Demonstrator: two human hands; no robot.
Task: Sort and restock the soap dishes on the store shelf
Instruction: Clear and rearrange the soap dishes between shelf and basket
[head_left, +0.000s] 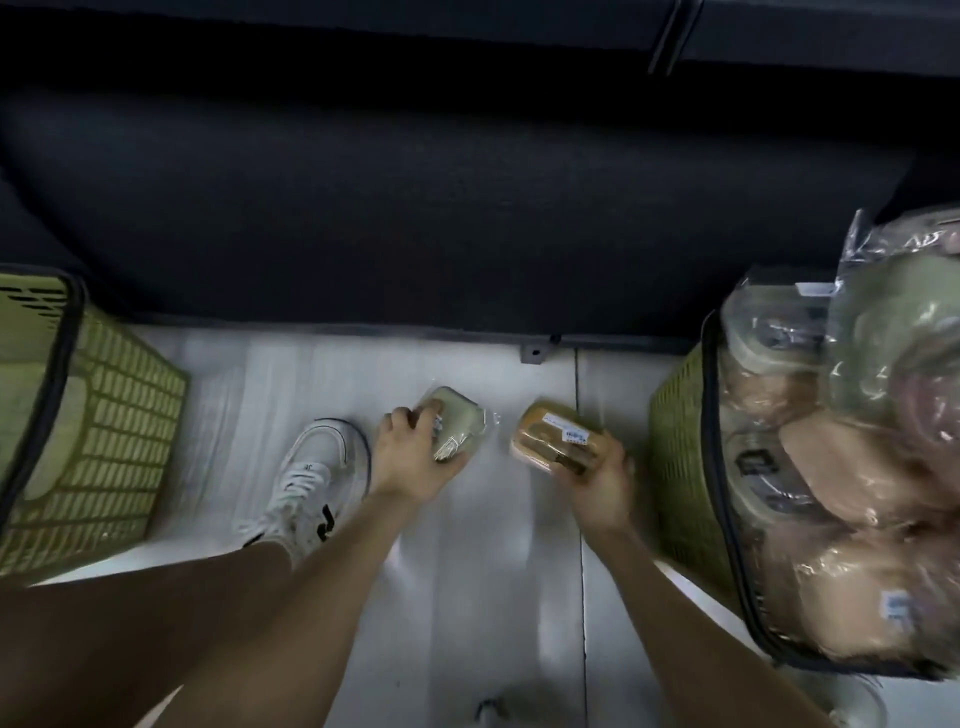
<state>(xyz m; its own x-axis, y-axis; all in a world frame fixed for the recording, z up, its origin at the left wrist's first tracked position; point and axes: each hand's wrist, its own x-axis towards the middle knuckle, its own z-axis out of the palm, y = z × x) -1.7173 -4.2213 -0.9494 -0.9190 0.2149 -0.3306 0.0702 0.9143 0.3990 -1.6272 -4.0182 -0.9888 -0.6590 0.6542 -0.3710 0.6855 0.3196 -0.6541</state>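
L grip (410, 457), R grip (602, 483): each curled round 1 item.
L: green soap dish (460, 418); R: tan soap dish (550, 434).

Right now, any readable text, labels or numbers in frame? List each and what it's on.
Nothing legible.
On the brown soap dish in the right hand: a white sticker, print too blurred.
On the green soap dish in the left hand: no text discernible.
On a wrapped dish in the right basket: a label, blurred.
On the white shoe: a black logo mark, no readable letters.
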